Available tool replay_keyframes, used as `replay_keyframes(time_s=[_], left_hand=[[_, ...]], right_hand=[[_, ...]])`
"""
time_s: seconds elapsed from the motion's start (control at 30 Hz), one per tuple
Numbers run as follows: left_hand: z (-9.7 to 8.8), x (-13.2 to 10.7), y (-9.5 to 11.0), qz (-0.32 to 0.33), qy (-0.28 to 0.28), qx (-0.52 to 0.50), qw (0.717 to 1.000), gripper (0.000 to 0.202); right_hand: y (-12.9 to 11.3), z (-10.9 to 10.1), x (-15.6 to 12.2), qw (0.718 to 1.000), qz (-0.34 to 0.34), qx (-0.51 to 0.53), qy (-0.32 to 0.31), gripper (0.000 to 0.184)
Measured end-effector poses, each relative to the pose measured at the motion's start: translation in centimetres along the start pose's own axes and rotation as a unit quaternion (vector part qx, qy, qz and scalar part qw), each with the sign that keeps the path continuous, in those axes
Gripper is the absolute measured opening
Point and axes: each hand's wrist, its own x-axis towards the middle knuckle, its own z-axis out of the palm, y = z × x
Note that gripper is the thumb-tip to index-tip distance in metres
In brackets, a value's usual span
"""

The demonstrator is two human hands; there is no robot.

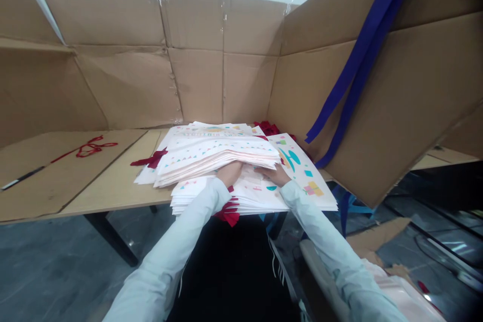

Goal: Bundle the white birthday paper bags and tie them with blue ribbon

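Lower stack of printed white paper (pixel 256 198) reaches the table's (pixel 116 183) front edge, lower centre. Open room: left of frame, towards the red cord (pixel 92 148). Cardboard walls (pixel 196 80) behind and at right. Upper bundle of printed paper (pixel 219 156), centre: left hand (pixel 229 174) and right hand (pixel 278 175) under its near edge; fingers hidden, grip cannot be told.

Pale bluish fabric is creasing along the left sleeve (pixel 166 256) at seven o'clock and the right sleeve (pixel 327 244) at five. The left hand (pixel 230 173) and right hand (pixel 277 175) are showing bare. Black clothing (pixel 234 271) is filling six o'clock.
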Motion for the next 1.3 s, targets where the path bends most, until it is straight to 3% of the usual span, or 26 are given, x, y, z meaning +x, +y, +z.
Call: replay_keyframes(time_s=[0.2, 0.4, 0.63, 0.77, 0.87, 1.0, 1.1, 1.3], left_hand=[[0.1, -0.2, -0.1, 0.001, -0.019, -0.013, 1.000, 0.043], [0.4, -0.2, -0.3, -0.014, -0.006, 0.028, 0.999, 0.039], [0.4, -0.1, -0.2, -0.027, -0.006, 0.011, 1.000, 0.040], [0.4, -0.2, -0.2, -0.008, -0.010, -0.037, 0.999, 0.039], [0.4, -0.2, -0.2, -0.009, -0.027, -0.055, 0.998, 0.044], [0.3, -0.3, -0.2, -0.013, -0.011, -0.030, 0.999, 0.041], [0.2, -0.3, -0.2, -0.010, -0.014, -0.016, 1.000, 0.045], [0.5, -0.1, -0.2, -0.027, -0.016, -0.028, 0.999, 0.043]], right_hand=[[0.0, 0.9, 1.2, 0.995, 0.001, 0.071, 0.075, 0.041], [-2.0, -0.4, 0.6, 0.996, -0.013, 0.050, 0.078, 0.043], [-0.4, -1.2, -0.1, 0.999, 0.010, -0.020, -0.037, 0.051], [0.8, -0.2, 0.5, 0.999, -0.035, -0.021, 0.019, 0.049], [0.2, 0.2, 0.8, 0.998, -0.052, -0.003, 0.044, 0.043], [-1.6, -0.1, 0.2, 0.999, -0.031, 0.021, 0.025, 0.055], [-2.2, -0.7, -0.6, 1.000, -0.011, -0.020, 0.008, 0.062], [-0.2, -0.4, -0.5, 0.997, -0.002, -0.075, -0.011, 0.060]])
